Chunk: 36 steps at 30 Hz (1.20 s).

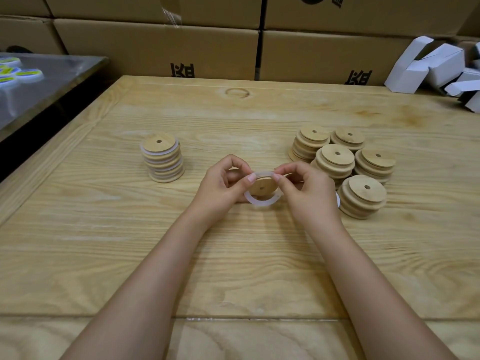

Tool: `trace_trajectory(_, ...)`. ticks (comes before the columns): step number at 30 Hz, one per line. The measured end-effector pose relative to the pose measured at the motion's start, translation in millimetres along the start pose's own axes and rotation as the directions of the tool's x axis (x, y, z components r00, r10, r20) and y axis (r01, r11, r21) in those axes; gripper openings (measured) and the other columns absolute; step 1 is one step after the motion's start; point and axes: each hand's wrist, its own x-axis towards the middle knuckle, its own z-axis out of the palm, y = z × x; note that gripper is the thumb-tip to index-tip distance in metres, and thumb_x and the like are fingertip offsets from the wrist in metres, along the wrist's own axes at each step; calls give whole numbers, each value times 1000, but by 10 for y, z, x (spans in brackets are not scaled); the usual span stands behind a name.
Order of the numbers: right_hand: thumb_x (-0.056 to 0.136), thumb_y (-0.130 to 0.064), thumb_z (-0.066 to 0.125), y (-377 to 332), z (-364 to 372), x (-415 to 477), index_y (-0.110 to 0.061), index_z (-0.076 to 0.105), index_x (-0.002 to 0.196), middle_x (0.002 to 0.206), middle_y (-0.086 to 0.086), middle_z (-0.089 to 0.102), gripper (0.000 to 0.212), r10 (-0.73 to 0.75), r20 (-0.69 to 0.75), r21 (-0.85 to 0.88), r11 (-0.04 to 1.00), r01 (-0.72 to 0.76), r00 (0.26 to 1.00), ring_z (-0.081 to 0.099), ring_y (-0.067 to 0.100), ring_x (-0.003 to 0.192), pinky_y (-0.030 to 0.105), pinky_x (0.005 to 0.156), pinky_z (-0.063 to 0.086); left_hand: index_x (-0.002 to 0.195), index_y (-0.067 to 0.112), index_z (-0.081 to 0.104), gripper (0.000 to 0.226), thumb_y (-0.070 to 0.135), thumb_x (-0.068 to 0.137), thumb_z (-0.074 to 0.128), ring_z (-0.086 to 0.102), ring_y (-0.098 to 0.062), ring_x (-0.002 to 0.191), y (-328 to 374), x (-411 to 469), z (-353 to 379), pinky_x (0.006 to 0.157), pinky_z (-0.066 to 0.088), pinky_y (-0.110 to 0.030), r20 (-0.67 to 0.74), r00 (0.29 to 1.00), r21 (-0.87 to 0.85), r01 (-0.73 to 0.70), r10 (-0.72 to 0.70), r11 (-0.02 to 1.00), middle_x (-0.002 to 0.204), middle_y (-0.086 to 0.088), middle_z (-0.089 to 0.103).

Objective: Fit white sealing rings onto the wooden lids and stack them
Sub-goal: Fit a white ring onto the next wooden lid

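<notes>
Left fingers (250,178): thumb and forefinger pinched on the upper edge of the ring.
Right fingers (277,177): pinched on the same edge, just beside the left ones.
Ring (261,202): white, part stretched over the lid, its lower loop hanging free beneath.
Lid (262,187): round, wooden, small centre hole, tilted toward the viewer, held between left hand (222,187) and right hand (307,193) above the worktop (233,268).
Finished stack (163,158): left of the hands, lids with white rings showing between them.
Bare stacks (345,165): five clustered on the right, touching.
Behind: cardboard boxes (207,48) along the far edge; white cartons (436,66) far right.
</notes>
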Motion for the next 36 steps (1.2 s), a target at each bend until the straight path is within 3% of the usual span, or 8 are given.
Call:
trace_trajectory(7,85,-17,67,23,-13,21,-29,64,76,70,-18,63,15,27,6,24,999,-28,1000,57,-10,66,4,57,41,83,12,54,15,4,83,66,70,-13,74,-2,1,1,60,56,-25,-57,998,31,27,-25,999,75,-1,71)
trace_trajectory(12,84,-20,68,18,-11,34,-32,62,73,67,-17,63,17,23,-8,13,1000,-23,1000,56,-8,62,5,55,41,79,15,56,18,10,78,73,70,-16,75,-37,24,-3,69,58,-28,-152,988,185,28,0,982,79,-5,70)
trace_trajectory(16,85,-20,67,15,-10,34,-29,63,76,67,-19,62,14,0,-6,-11,1000,0,1000,57,-9,65,4,56,41,78,18,59,13,12,82,70,70,-14,77,-57,37,-17,70,56,-24,-191,981,238,7,39,971,81,-4,70)
trace_trajectory(19,85,-19,66,17,-15,40,-30,62,75,68,-20,62,16,-7,-3,-17,1000,6,1000,57,-8,66,4,57,41,77,16,59,13,9,85,66,69,-14,75,-69,56,-22,72,57,-29,-208,978,229,23,26,973,78,-5,70)
trace_trajectory(29,86,-19,66,39,13,42,-31,61,73,70,-17,65,18,-2,7,-34,999,2,1000,63,1,69,16,63,49,74,16,58,17,7,87,63,68,-3,67,-80,85,-21,61,52,-14,-297,955,222,77,-8,972,74,3,69)
trace_trajectory(36,84,-19,67,51,13,48,-31,61,70,64,-18,62,19,40,-18,-22,999,-41,999,57,-8,63,4,56,40,75,13,57,16,4,88,60,66,-13,74,-37,56,-17,72,55,-24,-237,971,258,65,-2,964,78,-5,67)
